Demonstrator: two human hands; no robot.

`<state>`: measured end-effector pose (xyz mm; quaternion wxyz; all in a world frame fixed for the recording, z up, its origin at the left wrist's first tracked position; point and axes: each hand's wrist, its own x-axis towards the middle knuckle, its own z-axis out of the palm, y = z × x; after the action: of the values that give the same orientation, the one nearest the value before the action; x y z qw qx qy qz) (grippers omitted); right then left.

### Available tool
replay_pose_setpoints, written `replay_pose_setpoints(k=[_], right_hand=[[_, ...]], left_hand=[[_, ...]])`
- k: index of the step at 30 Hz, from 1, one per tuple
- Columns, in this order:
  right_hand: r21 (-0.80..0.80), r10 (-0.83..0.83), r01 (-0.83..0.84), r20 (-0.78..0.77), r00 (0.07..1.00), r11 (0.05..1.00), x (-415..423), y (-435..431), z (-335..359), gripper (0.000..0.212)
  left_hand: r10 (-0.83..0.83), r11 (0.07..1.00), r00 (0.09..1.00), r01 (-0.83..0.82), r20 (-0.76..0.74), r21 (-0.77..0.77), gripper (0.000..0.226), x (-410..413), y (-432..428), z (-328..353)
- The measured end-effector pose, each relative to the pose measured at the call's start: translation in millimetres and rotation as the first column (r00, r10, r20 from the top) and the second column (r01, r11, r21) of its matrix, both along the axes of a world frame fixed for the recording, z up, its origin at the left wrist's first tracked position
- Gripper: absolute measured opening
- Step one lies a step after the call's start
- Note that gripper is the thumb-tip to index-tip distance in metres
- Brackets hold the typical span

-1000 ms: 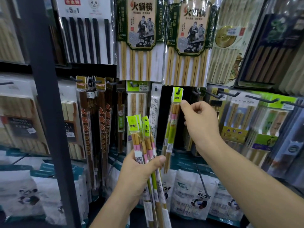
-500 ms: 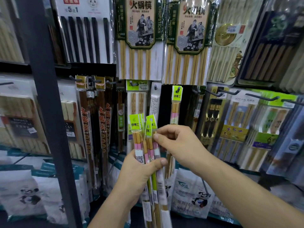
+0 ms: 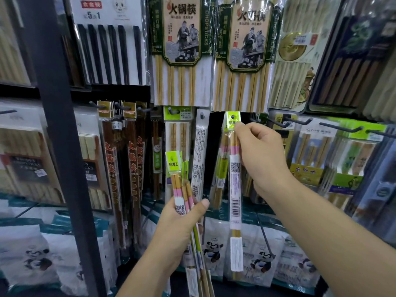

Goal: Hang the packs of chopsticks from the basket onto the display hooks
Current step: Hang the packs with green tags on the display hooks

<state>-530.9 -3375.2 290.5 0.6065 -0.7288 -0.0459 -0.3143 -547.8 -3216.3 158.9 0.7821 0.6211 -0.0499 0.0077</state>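
Chopstick pack [image 3: 235, 189] is up at the display hook [image 3: 233, 115], green header at the hook tip. R hand [image 3: 261, 159] has a narrow grip, pinching the pack near its top. Another pack [image 3: 220, 174] hangs just behind. L hand [image 3: 182, 224] sits lower, grip wrapped round spare packs [image 3: 177, 179], upright.

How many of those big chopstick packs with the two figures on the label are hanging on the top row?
2. The first big pack hangs top centre; the second big pack hangs directly to its right. More may be hidden behind each.
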Motion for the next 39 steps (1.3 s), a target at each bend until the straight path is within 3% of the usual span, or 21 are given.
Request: replay_pose_setpoints(k=[6,12,18,21,23,25,28,34,39], right_hand=[[-0.004,-0.017,0.017,0.001,1.0,1.0,8,5,6,0.041],[-0.059,-0.098,0.095,-0.048,0.994,0.994,13,0,-7,0.045],[-0.068,-0.154,0.15,-0.058,0.986,0.986,4,-4,-30,0.047],[-0.121,0.021,-0.028,-0.063,0.998,0.992,-11,4,-43,0.033],[-0.212,0.225,-0.259,-0.174,0.959,0.942,-19,14,-50,0.022],[-0.286,0.293,-0.363,-0.26,0.92,0.887,-22,21,-56,0.015],[-0.314,0.273,-0.348,-0.258,0.927,0.883,-22,23,-57,0.011],[-0.299,0.221,-0.295,-0.257,0.941,0.908,-19,22,-58,0.017],[-0.268,0.119,-0.137,-0.081,0.99,0.954,-17,13,-43,0.022]], left_hand=[[-0.007,0.999,0.999,0.006,0.041,0.038,0.032,0,0,-1],[-0.007,0.998,0.997,0.003,0.077,0.061,0.029,3,1,-5],[-0.039,0.998,0.994,0.034,0.102,0.054,0.052,3,3,-4],[-0.052,0.996,0.986,0.039,0.157,0.082,0.058,1,1,-3],[-0.072,0.995,0.978,0.056,0.196,0.088,0.052,0,-1,-2],[-0.098,0.994,0.973,0.085,0.21,0.071,0.04,-1,-2,1],[-0.118,0.993,0.97,0.108,0.214,0.058,0.033,-3,-3,3],[-0.095,0.995,0.977,0.089,0.191,0.037,0.04,-2,-5,2],[-0.073,0.997,0.987,0.072,0.143,0.01,0.042,-4,-3,4]])
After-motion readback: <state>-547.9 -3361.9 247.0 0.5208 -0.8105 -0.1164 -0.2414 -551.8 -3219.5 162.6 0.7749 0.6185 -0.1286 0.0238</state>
